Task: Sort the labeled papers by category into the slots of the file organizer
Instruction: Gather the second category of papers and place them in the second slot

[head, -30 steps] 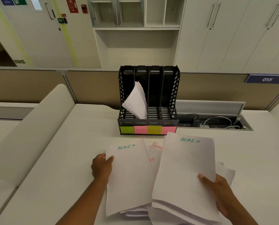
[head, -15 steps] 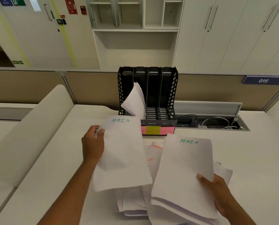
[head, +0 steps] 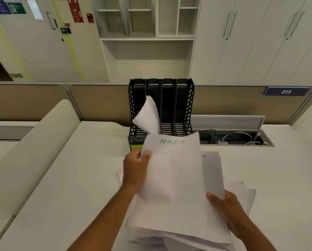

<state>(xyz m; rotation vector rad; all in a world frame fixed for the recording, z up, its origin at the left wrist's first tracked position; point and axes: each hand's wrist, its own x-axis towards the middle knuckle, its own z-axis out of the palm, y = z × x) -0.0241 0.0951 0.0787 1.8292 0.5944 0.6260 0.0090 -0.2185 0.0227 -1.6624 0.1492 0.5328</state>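
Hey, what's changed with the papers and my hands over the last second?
The left hand raised its white sheet lettered ADMIN in green and swung it right, over the white paper stack gripped by the right hand. Unchanged: the right hand's grip, the black plastic file organizer, and the curled white paper in its second slot from the left.

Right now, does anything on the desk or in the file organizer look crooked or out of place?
Yes. The papers in the file organizer, apparently in its second slot from the left, slump forward with a corner hanging over the first slot instead of standing upright. The pile on the desk is fanned unevenly.
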